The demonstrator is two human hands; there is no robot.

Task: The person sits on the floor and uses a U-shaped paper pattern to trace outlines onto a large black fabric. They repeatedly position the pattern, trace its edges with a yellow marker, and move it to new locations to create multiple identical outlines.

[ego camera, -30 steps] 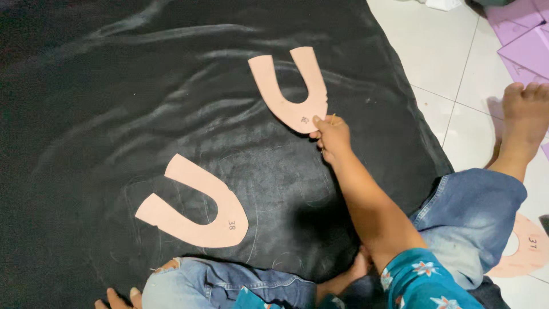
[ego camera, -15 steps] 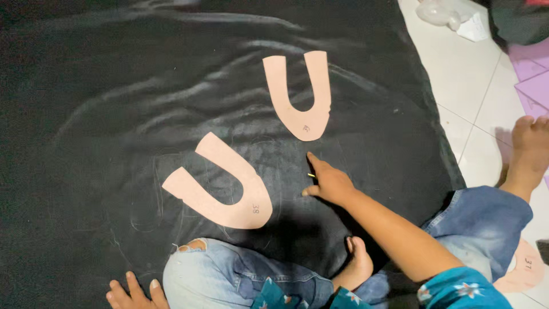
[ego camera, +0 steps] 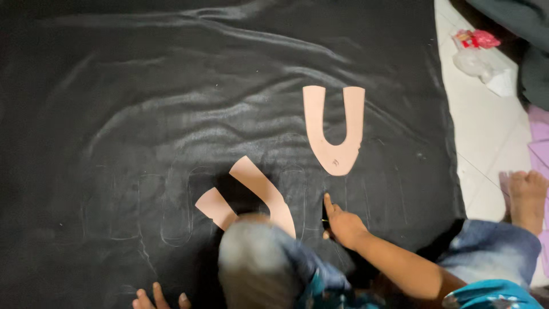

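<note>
Since the earlier frame our view has slid so that the upright U-shaped card template (ego camera: pixel 334 133) now sits right of centre instead of near the top, and our right hand (ego camera: pixel 342 224) has drawn back from it to the lower middle of the frame. The second U-shaped template (ego camera: pixel 251 197), which lay fully in sight before, is now half hidden behind our raised denim knee (ego camera: pixel 260 266), blurred in the lower centre.

The right hand rests flat on the black fabric (ego camera: pixel 171 114), forefinger stretched upward, with something thin and yellowish at the fingers; we cannot tell whether the grip is closed on it. The left hand (ego camera: pixel 157 297) shows only fingertips at the bottom edge, spread on the cloth, holding nothing.

Both templates are flat, matte, salmon-pink card with rounded bends. The fabric is smooth, slightly glossy, rippled with creases, and carries faint chalk outlines of U shapes. Pale floor tiles (ego camera: pixel 480 131) lie at the right, with a crumpled clear plastic bag (ego camera: pixel 480 57) at upper right
</note>
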